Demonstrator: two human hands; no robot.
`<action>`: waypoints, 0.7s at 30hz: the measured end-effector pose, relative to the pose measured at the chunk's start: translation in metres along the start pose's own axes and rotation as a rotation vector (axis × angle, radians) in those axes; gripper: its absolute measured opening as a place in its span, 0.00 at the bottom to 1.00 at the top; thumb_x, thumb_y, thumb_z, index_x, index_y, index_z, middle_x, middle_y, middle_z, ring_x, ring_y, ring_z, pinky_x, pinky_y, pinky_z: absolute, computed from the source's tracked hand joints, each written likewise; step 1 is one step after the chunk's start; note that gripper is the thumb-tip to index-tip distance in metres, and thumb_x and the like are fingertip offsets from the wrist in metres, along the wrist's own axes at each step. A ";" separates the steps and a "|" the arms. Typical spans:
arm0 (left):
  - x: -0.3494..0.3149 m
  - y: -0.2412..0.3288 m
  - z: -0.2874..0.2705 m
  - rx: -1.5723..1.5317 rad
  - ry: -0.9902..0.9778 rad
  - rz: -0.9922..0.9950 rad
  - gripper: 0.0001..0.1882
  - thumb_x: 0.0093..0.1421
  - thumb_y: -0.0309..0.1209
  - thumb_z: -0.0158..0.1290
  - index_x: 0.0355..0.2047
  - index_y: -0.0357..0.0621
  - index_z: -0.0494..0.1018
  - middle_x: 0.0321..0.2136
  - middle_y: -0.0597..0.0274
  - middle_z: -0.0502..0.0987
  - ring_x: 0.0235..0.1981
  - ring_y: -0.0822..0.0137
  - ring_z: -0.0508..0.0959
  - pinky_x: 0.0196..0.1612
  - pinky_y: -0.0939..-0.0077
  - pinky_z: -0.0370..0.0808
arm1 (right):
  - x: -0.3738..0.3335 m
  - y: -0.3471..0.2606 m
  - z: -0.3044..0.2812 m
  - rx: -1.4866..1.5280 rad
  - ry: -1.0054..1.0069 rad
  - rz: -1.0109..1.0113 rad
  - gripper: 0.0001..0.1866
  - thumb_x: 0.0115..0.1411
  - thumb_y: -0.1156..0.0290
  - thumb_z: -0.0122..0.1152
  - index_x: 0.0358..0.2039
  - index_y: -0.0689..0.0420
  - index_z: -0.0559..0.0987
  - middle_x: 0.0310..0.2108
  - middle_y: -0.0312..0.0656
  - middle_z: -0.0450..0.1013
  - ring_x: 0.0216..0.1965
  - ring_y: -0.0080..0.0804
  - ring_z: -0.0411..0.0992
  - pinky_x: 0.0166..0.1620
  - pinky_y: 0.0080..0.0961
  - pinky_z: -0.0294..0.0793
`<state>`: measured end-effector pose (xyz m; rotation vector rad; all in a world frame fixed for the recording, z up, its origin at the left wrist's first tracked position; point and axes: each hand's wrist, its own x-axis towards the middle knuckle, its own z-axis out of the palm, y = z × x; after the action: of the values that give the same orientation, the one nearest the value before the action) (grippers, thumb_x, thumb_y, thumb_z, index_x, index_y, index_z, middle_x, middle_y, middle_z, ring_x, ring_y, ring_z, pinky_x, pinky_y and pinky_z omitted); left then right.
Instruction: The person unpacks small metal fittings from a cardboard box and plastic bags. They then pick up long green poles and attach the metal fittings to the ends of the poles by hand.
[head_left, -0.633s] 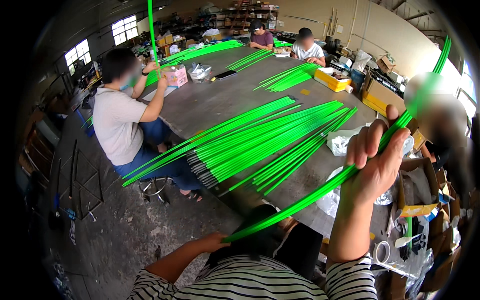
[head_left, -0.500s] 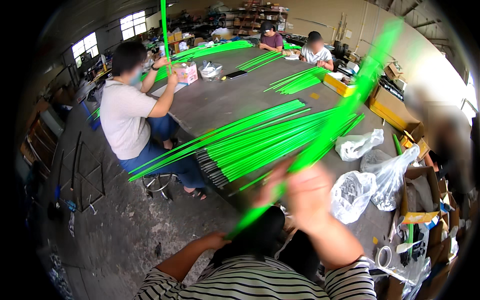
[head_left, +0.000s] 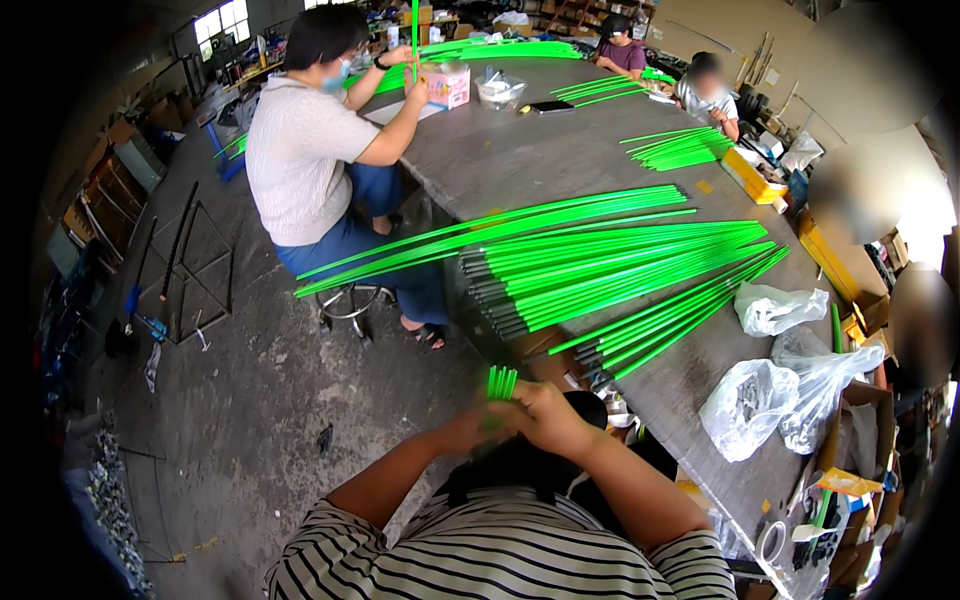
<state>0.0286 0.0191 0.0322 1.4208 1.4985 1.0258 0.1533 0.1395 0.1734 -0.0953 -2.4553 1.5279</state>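
My left hand (head_left: 468,432) and my right hand (head_left: 547,416) meet in front of my chest, both closed around a small bundle of bright green rods (head_left: 502,382). The bundle's ends stick up just above my fingers; the rest of its length is hidden. Ahead and to the right, a long grey table (head_left: 520,150) carries big fanned piles of green rods with dark tips (head_left: 600,270). The dark ends of the nearest pile (head_left: 660,325) lie just beyond my right hand.
A person in a beige shirt (head_left: 300,150) sits on a stool at the table's left side, holding a green rod upright. Two more people sit at the far end. Clear plastic bags (head_left: 750,405), a yellow box (head_left: 750,175) and a tape roll (head_left: 770,543) lie along the right.
My right hand has come down from high on the right, where it held long green rods at a slant. It now sits low against my left hand, and the rods point toward me.
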 end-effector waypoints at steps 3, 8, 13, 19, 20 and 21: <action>0.001 0.013 -0.007 -0.031 -0.068 0.075 0.13 0.61 0.34 0.48 0.43 0.43 0.70 0.41 0.58 0.73 0.44 0.66 0.72 0.49 0.70 0.66 | 0.003 -0.006 -0.004 -0.037 -0.060 0.037 0.11 0.56 0.73 0.57 0.40 0.58 0.76 0.28 0.50 0.74 0.28 0.43 0.75 0.32 0.28 0.73; 0.004 0.021 -0.009 0.052 -0.109 0.120 0.12 0.63 0.36 0.44 0.41 0.43 0.71 0.36 0.59 0.74 0.40 0.67 0.73 0.47 0.71 0.68 | 0.002 0.009 -0.003 -0.025 -0.143 0.055 0.10 0.58 0.72 0.55 0.39 0.60 0.76 0.27 0.48 0.75 0.26 0.36 0.75 0.31 0.27 0.73; 0.020 0.039 -0.007 -0.034 -0.156 -0.030 0.12 0.63 0.35 0.43 0.37 0.40 0.71 0.36 0.59 0.75 0.35 0.66 0.75 0.43 0.71 0.70 | -0.015 0.008 -0.024 -0.017 -0.069 0.033 0.08 0.60 0.72 0.52 0.37 0.62 0.76 0.26 0.45 0.75 0.23 0.28 0.74 0.29 0.23 0.73; 0.024 0.069 0.000 -0.158 -0.301 -0.066 0.13 0.64 0.35 0.41 0.30 0.39 0.70 0.23 0.61 0.75 0.26 0.69 0.74 0.33 0.73 0.69 | -0.061 -0.004 -0.063 0.161 0.229 -0.046 0.09 0.62 0.71 0.50 0.37 0.62 0.76 0.32 0.42 0.76 0.33 0.26 0.75 0.39 0.23 0.73; 0.024 0.074 0.005 -0.199 -0.312 -0.066 0.13 0.64 0.35 0.41 0.29 0.39 0.70 0.21 0.62 0.74 0.24 0.70 0.74 0.31 0.74 0.69 | -0.069 -0.005 -0.068 0.311 0.224 0.051 0.10 0.63 0.71 0.50 0.37 0.62 0.77 0.34 0.41 0.76 0.38 0.25 0.73 0.43 0.23 0.72; 0.026 0.079 0.009 -0.215 -0.347 -0.081 0.13 0.64 0.34 0.41 0.28 0.40 0.69 0.20 0.63 0.73 0.22 0.72 0.72 0.28 0.76 0.68 | -0.076 -0.002 -0.072 0.356 0.264 0.064 0.10 0.63 0.70 0.50 0.37 0.62 0.77 0.34 0.41 0.76 0.37 0.24 0.73 0.43 0.23 0.72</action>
<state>0.0629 0.0479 0.1032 1.2965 1.1486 0.8143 0.2446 0.1874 0.1925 -0.2909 -1.9667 1.8233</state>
